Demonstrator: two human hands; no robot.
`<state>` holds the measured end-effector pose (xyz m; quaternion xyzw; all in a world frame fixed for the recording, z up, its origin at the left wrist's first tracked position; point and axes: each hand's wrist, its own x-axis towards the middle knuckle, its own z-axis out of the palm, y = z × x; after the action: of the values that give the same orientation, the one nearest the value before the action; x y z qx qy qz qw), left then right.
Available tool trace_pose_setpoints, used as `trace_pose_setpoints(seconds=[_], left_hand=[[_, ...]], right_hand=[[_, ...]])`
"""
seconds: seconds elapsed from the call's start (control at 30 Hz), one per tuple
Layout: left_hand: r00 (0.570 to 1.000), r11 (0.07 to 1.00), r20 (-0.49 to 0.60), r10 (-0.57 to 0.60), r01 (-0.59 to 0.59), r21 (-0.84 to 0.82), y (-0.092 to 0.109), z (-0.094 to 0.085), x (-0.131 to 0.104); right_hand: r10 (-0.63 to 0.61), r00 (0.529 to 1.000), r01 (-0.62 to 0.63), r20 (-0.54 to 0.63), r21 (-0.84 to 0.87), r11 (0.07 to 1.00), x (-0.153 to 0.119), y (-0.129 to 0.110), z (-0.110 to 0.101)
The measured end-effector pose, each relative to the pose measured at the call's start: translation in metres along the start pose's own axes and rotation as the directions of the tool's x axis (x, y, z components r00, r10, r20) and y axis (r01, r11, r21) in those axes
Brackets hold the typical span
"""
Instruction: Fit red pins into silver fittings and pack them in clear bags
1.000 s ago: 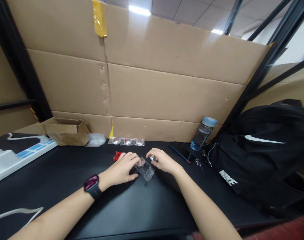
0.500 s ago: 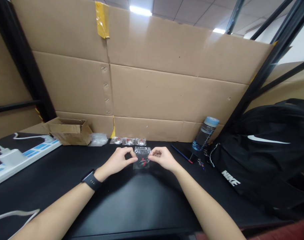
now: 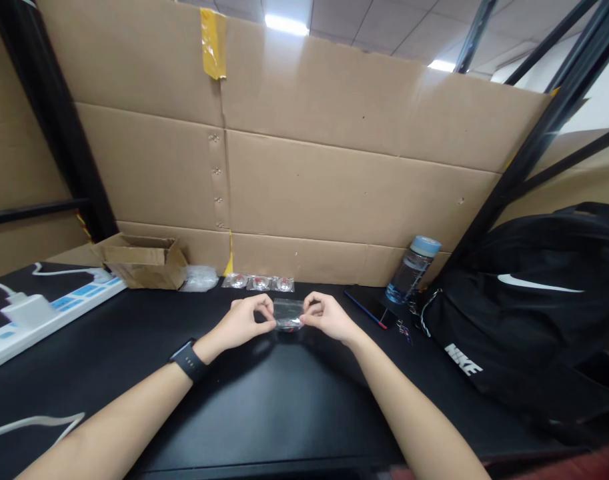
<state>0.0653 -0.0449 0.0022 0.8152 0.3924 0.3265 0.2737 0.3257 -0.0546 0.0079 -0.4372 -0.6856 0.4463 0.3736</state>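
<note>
A small clear plastic bag is stretched between my two hands above the black table. Something red and dark shows low in it, too small to name. My left hand pinches the bag's left edge between thumb and forefinger, with a dark watch on that wrist. At the opposite edge my right hand grips the plastic the same way. Just beyond lie three similar packed bags in a row, each with a pale coil and a red bit inside.
Left of the hands are an open cardboard box, a stack of clear bags and a white power strip. On the right are a blue-red pen, a water bottle and a black backpack. A cardboard wall stands behind.
The bag has tipped between my fingers, so its red content now sits lower and shows less. Both hands keep their pinch. The whole view has shifted slightly.
</note>
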Motion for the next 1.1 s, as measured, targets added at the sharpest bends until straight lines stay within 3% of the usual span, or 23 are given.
trace_pose_setpoints(seconds=[0.13, 0.3, 0.4, 0.5, 0.6, 0.7, 0.83, 1.1], left_hand=[[0.996, 0.994, 0.015, -0.086, 0.087, -0.061, -0.004, 0.007, 0.000], [0.994, 0.995, 0.044, -0.104, 0.104, -0.009, -0.003, 0.013, -0.002], [0.995, 0.986, 0.008, -0.098, 0.096, 0.140, 0.001, 0.016, -0.005], [0.999, 0.942, -0.030, 0.009, 0.002, 0.337, 0.007, 0.017, -0.008], [0.979, 0.890, 0.099, 0.178, -0.203, 0.408, 0.012, 0.014, -0.012], [0.948, 0.867, 0.227, 0.225, -0.301, 0.396, 0.013, 0.009, -0.015], [0.941, 0.897, 0.289, 0.175, -0.273, 0.348, 0.010, 0.009, -0.016], [0.973, 0.892, 0.171, 0.156, -0.213, 0.399, -0.001, 0.023, -0.013]], right_hand=[[0.029, 1.000, -0.029, 0.010, -0.041, 0.999, -0.001, 0.001, 0.000], [-0.068, 0.997, 0.049, -0.036, -0.382, 0.923, -0.006, 0.001, 0.003], [-0.075, 0.997, 0.050, -0.022, -0.555, 0.830, -0.010, -0.003, 0.008], [-0.052, 0.998, 0.026, -0.018, -0.681, 0.732, -0.013, -0.007, 0.013], [-0.072, 0.997, 0.058, 0.016, -0.773, 0.632, -0.016, -0.011, 0.015], [-0.125, 0.985, 0.168, 0.116, -0.799, 0.577, -0.018, -0.013, 0.014], [-0.129, 0.970, 0.244, 0.208, -0.788, 0.565, -0.020, -0.012, 0.012], [-0.101, 0.982, 0.188, 0.160, -0.749, 0.635, -0.018, -0.011, 0.014]])
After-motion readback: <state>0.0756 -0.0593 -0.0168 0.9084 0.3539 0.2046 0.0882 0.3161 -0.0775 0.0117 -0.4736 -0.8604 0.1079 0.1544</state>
